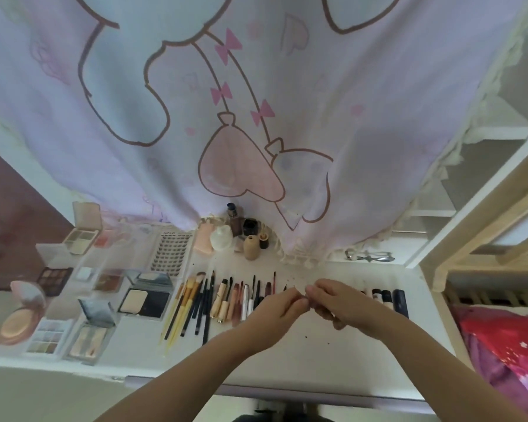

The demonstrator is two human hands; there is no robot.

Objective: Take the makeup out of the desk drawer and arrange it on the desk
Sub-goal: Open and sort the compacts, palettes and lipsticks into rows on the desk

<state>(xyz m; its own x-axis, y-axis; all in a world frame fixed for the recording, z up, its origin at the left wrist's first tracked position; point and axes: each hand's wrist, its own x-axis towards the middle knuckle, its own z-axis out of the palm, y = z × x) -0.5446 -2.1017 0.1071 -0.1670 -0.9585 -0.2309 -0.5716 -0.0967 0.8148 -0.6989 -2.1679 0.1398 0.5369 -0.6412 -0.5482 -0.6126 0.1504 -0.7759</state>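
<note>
Makeup lies spread on the white desk (287, 354). A row of brushes and pencils (195, 303) runs across the middle. Open palettes and compacts (144, 301) sit at the left. Small bottles (250, 245) stand at the back by the curtain. Dark tubes (390, 296) lie at the right. My left hand (279, 315) and my right hand (339, 303) meet fingertip to fingertip above the desk's middle, pinched together on something small that I cannot make out.
A pink cartoon curtain (256, 117) hangs over the back of the desk. A wooden ladder frame (485, 226) stands at the right beside red bedding (506, 354). An eyelash curler (369, 256) lies at the back right. A lash tray (171, 254) sits behind the compacts.
</note>
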